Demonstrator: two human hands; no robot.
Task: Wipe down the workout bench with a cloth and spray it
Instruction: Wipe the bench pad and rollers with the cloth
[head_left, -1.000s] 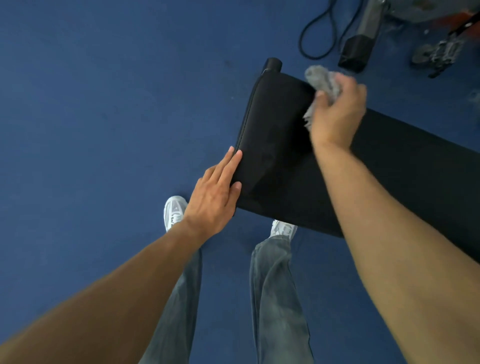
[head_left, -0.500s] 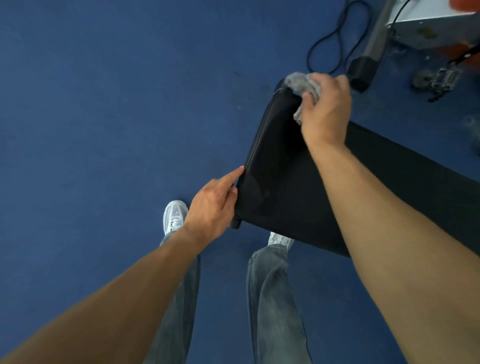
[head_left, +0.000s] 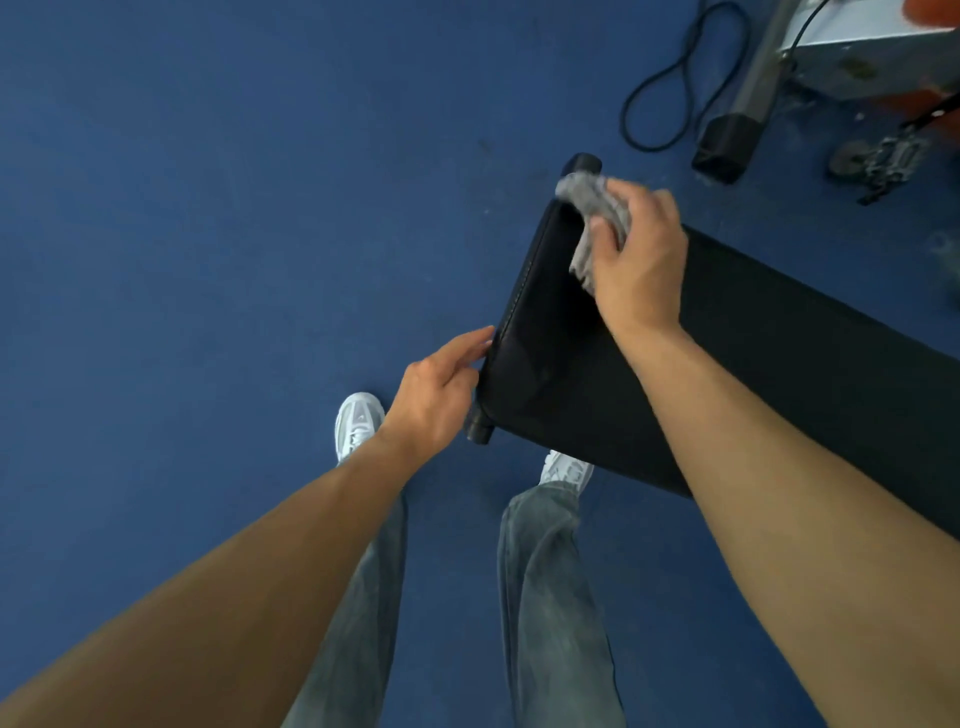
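Blue carpeted floor (head_left: 208, 208) fills the frame, with a black padded bench (head_left: 779, 374) running from the centre to the right edge. At the bench's upper left corner the right hand (head_left: 641, 265) presses a crumpled grey cloth (head_left: 592, 200) onto the padding, its fingers (head_left: 605, 228) curled round the cloth. The left hand (head_left: 434, 397) is at the bench's end edge, lower down, its fingers close together and fairly straight; they seem only to touch the edge. Below are jeans (head_left: 550, 597) and 2 white shoes (head_left: 356, 421). A black cord (head_left: 631, 98) loops in the upper right.
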